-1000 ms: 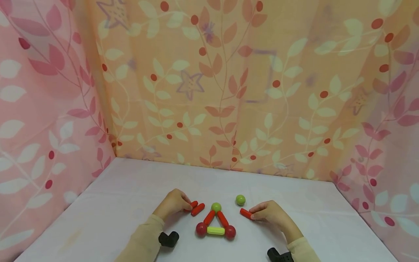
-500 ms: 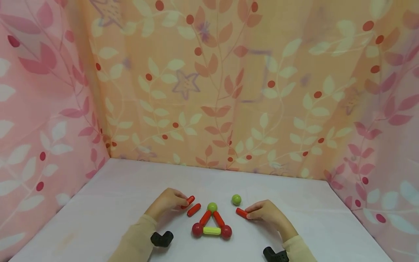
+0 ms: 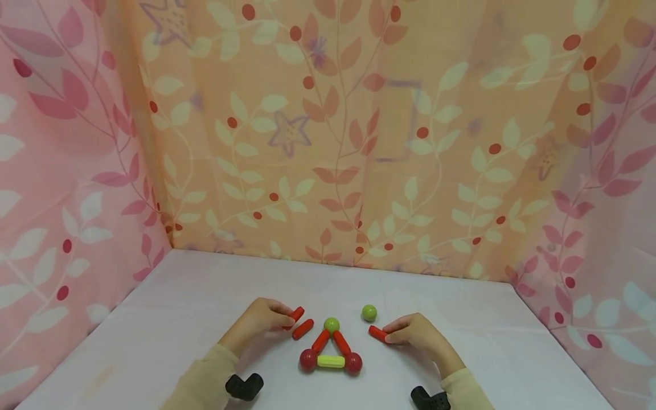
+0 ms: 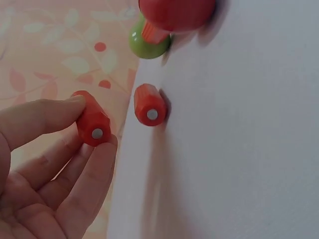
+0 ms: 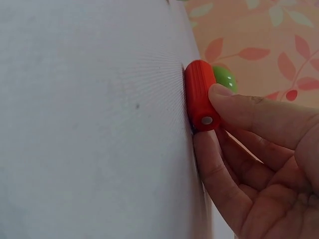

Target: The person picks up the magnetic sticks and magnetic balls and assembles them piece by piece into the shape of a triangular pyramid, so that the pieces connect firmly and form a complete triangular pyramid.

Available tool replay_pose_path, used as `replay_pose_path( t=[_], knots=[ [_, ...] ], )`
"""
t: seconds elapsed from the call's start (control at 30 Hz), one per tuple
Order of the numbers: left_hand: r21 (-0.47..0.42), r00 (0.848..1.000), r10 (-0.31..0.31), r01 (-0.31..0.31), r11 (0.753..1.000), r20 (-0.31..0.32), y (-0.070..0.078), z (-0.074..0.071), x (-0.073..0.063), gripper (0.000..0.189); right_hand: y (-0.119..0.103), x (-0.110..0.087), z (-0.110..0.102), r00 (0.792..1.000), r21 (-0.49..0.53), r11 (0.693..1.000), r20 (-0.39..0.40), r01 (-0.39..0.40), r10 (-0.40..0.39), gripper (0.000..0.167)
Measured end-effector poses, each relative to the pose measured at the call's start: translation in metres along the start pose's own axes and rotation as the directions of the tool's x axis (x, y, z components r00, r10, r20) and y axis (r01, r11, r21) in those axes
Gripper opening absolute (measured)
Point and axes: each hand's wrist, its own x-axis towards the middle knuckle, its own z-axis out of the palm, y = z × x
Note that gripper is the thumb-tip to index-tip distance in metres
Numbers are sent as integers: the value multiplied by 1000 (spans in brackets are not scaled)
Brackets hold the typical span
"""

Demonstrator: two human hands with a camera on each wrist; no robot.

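Centrally, one flat triangle point(image 3: 331, 358) on the white tabletop point(image 3: 230, 273), the landmark for this list. Far corner: green corner ball point(image 3: 331, 325). Near corners: left dark red ball point(image 3: 308, 360) and right dark red ball point(image 3: 353, 363). Sides: two red rods, the left side rod point(image 3: 320, 341) and the right side rod point(image 3: 341, 343); base, one yellow-green rod point(image 3: 331, 362). No hand touches it; the closed shape probably keeps itself in order.

Left of the triangle: left hand point(image 3: 263, 319), thumb and fingers pinching one red rod point(image 4: 93, 119) by its flanks. Whether this rod touches the tabletop cannot be told. Between it and the triangle: one loose red rod point(image 3: 303, 329), lying roughly parallel, presumably so placed for easy reach.

Right of the triangle: right hand point(image 3: 417, 333), pinching another red rod point(image 5: 199, 92) near its rear end, the other end facing the triangle. Beyond this rod: one loose green ball point(image 3: 369, 312), untouched.

Both hands, well apart, flank the triangle. Each grip leaves a pale end disc point(image 4: 97, 133) exposed, probably to keep the rod ends unobstructed.
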Motion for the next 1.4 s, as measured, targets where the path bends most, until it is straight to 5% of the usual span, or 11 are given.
replay_pose_path(
  t=[0.43, 0.93, 1.4],
  knots=[
    [-7, 994, 105, -105, 994, -13, 1, 12, -12, 17, 1, -1, -2, 999, 31, 999, 32, 10, -11, 22],
    [-116, 975, 194, -181, 977, 112, 3, 18, -25, 25, 0, 0, -1, 1000, 21, 1000, 8, -4, 4, 22],
    [-111, 958, 227, -209, 972, 176, 0, 25, -28, 26, 0, 0, -1, 1000, 20, 1000, 18, 6, -6, 22]
  ],
)
